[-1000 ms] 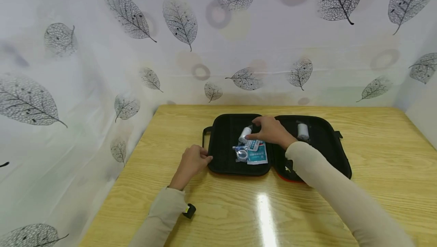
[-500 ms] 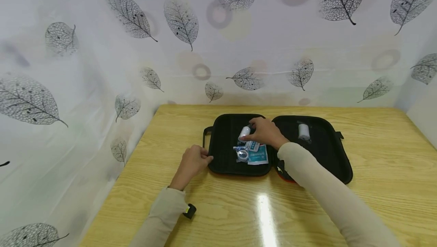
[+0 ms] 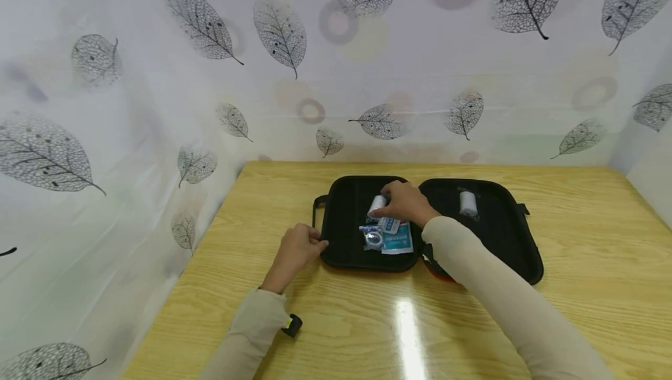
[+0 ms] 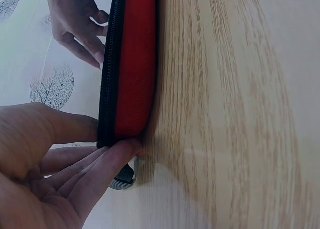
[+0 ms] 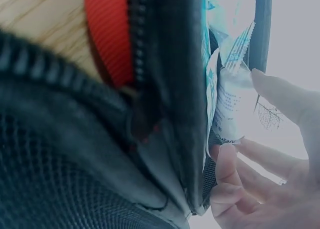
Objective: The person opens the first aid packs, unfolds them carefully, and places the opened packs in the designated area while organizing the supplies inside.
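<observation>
Thumb and fingers of the right hand (image 3: 403, 202) are holding a white wrapped roll (image 3: 376, 204) lengthwise, their gap about spanning it. Roll and fingertips are sitting in the left half of the open black case (image 3: 338, 222), just beyond a teal packet (image 3: 402, 241); glare in the right wrist view is making contact with the lining hard to judge. Its long axis is slanting from near left to far right. Left hand (image 3: 297, 250) is pinching the case's left rim, thumb above, fingers beneath. Right forearm is crossing the case's other half, back of the hand facing up.
</observation>
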Available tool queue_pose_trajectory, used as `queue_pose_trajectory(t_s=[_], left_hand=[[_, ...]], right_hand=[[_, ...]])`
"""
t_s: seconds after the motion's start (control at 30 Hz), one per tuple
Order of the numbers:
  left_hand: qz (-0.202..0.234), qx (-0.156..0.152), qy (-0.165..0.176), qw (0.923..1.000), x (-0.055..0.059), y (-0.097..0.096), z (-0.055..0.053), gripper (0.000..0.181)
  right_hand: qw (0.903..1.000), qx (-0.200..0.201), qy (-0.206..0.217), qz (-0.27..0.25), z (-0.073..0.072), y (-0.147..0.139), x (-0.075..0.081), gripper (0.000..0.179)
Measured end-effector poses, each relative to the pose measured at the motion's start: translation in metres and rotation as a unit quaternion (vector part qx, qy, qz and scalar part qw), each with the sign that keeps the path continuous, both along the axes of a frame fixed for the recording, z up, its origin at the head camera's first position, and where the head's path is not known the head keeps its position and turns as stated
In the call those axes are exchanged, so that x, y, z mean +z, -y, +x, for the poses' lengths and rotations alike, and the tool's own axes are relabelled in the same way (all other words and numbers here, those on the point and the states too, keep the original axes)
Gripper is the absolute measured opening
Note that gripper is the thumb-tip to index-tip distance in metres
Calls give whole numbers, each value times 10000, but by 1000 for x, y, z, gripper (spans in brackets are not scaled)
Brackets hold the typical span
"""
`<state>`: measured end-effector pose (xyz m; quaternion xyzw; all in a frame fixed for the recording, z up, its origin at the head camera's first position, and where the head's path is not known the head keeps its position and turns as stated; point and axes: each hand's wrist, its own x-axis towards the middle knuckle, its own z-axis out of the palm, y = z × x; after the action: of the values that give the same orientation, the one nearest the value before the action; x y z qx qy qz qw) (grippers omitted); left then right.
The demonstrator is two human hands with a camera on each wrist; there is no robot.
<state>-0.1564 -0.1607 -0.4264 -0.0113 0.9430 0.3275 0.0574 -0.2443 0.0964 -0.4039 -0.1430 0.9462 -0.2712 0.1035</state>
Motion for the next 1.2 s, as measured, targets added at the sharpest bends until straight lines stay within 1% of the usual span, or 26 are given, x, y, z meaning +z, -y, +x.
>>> queue_pose_trajectory(t_s=[0.13, 0.27, 0.47, 0.63, 0.87, 1.07, 1.2], left_hand=[[-21, 7, -19, 10000, 0, 0, 0, 24], [-35, -8, -22, 10000, 0, -1, 0, 24], [-76, -19, 2, 10000, 0, -1, 0, 25], [-73, -1, 48, 10000, 0, -2, 1, 26], [-85, -18, 41, 10000, 0, -3, 0, 25], [-98, 18, 49, 9999, 0, -2, 0, 26], [-86, 5, 50, 10000, -1, -2, -1, 25]], right_hand=[[9999, 18, 2, -146, -2, 0, -2, 65], [9996, 47, -37, -268, -2, -3, -3, 65], [9987, 177, -140, -449, -1, -11, 1, 64], [9980, 147, -226, -565, -2, -25, 5, 63], [9976, 75, -263, -641, -1, -59, 13, 64], [9959, 79, -263, -861, 7, -95, 19, 63], [9959, -24, -324, -849, 15, -119, 22, 63]])
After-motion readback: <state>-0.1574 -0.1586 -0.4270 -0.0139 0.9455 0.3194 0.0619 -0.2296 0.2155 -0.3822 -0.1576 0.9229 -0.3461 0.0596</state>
